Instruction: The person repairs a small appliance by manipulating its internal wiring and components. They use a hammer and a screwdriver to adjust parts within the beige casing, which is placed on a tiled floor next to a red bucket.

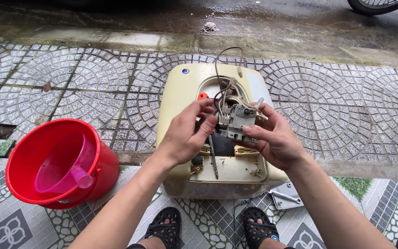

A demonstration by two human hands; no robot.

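A cream water heater [180, 92] lies on the tiled ground with its service opening uncovered. Over that opening I hold a small grey thermostat block [238, 122] with white and dark wires [226, 92] running from it back into the tank. My right hand [277, 138] grips the block from the right side and underneath. My left hand [187, 133] pinches its left edge, beside a red-handled tool [202, 97] whose metal shaft [213, 159] points down into the opening.
A red bucket [102, 170] with a pink scoop [67, 168] inside stands at the left. A grey cover plate [285, 196] lies by the heater's near right corner. My sandalled feet [164, 228] are just below. A wet road and a wheel [374, 5] lie beyond.
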